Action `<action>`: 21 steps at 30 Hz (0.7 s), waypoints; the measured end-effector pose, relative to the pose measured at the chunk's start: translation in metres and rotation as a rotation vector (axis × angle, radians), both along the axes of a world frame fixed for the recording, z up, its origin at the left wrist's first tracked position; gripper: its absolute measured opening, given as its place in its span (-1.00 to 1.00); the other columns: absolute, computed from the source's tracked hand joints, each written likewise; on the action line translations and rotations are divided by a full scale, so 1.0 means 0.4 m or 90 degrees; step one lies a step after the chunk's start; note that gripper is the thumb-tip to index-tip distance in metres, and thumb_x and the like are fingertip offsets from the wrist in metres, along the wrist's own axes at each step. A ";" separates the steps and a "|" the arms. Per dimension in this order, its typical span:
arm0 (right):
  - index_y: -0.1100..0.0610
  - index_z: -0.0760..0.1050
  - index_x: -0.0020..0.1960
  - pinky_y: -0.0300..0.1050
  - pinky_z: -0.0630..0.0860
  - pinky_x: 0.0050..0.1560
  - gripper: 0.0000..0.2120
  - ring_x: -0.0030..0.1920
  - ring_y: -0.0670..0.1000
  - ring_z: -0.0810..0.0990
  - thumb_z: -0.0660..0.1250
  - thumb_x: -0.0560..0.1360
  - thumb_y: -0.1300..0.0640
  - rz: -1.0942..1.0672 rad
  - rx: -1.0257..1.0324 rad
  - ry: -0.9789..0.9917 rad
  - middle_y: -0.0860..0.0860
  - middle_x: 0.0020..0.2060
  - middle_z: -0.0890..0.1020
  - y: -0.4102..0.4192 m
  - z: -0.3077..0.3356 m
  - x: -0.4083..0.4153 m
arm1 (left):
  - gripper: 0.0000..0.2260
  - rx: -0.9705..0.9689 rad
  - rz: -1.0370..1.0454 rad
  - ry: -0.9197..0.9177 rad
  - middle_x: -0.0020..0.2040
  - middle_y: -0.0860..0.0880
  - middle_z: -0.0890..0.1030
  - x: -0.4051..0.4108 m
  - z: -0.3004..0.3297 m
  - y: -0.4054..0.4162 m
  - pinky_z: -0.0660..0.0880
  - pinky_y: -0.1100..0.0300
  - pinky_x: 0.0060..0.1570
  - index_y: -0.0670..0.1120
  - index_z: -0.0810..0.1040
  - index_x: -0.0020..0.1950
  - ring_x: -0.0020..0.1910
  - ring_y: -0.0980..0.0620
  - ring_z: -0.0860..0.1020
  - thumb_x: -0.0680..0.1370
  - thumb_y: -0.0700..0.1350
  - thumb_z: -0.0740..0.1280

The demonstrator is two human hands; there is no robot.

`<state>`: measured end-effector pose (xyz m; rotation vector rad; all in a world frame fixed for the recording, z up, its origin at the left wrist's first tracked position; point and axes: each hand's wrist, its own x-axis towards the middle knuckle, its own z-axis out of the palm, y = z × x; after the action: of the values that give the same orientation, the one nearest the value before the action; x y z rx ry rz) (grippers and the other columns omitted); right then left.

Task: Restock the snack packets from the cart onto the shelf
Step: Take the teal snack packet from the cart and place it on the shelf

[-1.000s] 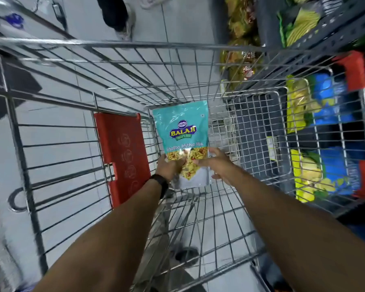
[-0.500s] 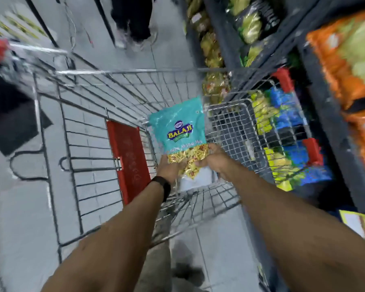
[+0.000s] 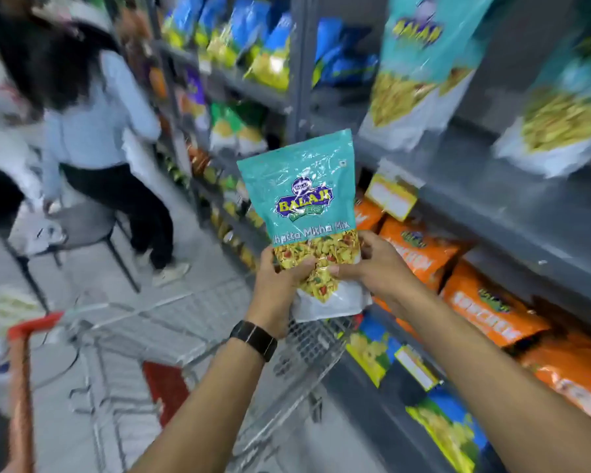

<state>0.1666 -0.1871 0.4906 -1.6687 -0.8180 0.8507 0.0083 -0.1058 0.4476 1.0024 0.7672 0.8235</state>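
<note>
A teal Balaji snack packet [image 3: 302,196] stands upright in front of me, above the wire cart [image 3: 171,336]. My left hand [image 3: 280,285] grips its lower left part and my right hand [image 3: 376,268] grips its lower right part. The grey shelf [image 3: 492,186] runs along the right. Two matching teal packets [image 3: 420,63] stand on its upper level, just right of the held packet. The cart's basket below looks bare apart from its red seat flap [image 3: 164,387].
Orange packets [image 3: 492,308] fill the shelf level below, with blue and yellow packets [image 3: 372,349] lower down. A person in a pale top [image 3: 93,114] stands at the left by a grey chair [image 3: 82,223]. More packets line the far shelf bays.
Both hands have lifted the teal packet up out of the cart to shelf height. The view has swung up from the cart to the shelf.
</note>
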 end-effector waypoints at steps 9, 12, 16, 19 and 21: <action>0.02 0.57 0.22 -0.07 0.69 0.09 -0.50 0.05 -0.07 0.75 0.65 0.36 0.27 -0.202 0.207 -0.192 -0.05 0.03 0.77 -0.212 0.382 0.187 | -0.54 0.271 -0.236 -0.132 0.28 -0.08 0.72 0.276 0.419 -0.039 0.66 -0.05 0.11 0.02 0.52 0.41 0.18 -0.08 0.70 0.54 -0.19 0.51; -0.10 0.57 0.15 -0.09 0.68 0.04 -0.52 -0.02 -0.13 0.74 0.66 0.35 0.21 -0.292 0.208 -0.239 -0.11 -0.02 0.76 -0.246 0.425 0.260 | -0.55 0.339 -0.301 -0.136 0.30 -0.13 0.70 0.418 0.462 -0.029 0.65 0.07 -0.04 0.03 0.52 0.41 0.15 -0.09 0.68 0.54 -0.14 0.51; -0.12 0.55 0.15 -0.07 0.64 0.07 -0.48 0.00 -0.10 0.71 0.67 0.33 0.24 -0.425 0.216 -0.264 -0.11 0.00 0.74 -0.246 0.422 0.349 | -0.45 0.356 -0.351 -0.142 0.35 -0.06 0.68 0.605 0.469 0.000 0.52 -0.21 0.40 0.02 0.52 0.44 0.38 -0.15 0.61 0.47 -0.14 0.56; -0.12 0.54 0.19 -0.06 0.63 0.08 -0.42 0.00 -0.11 0.70 0.66 0.31 0.27 -0.494 0.219 -0.275 -0.16 -0.03 0.71 -0.220 0.384 0.394 | -0.51 0.364 -0.386 -0.156 0.28 -0.04 0.72 0.700 0.453 0.021 0.57 -0.15 0.35 0.04 0.56 0.36 0.34 -0.14 0.64 0.45 -0.19 0.54; -0.10 0.54 0.21 -0.02 0.64 0.16 -0.43 0.07 -0.07 0.71 0.65 0.31 0.25 -0.514 0.205 -0.270 -0.16 0.01 0.72 -0.203 0.355 0.416 | -0.47 0.358 -0.403 -0.158 0.26 0.00 0.73 0.733 0.432 0.032 0.61 0.00 0.25 0.01 0.54 0.39 0.35 -0.13 0.64 0.44 -0.18 0.55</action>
<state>0.3330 -0.2682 0.6328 -1.6915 -0.4417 -0.1894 0.3014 -0.0929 0.6205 1.5013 -0.0307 0.5899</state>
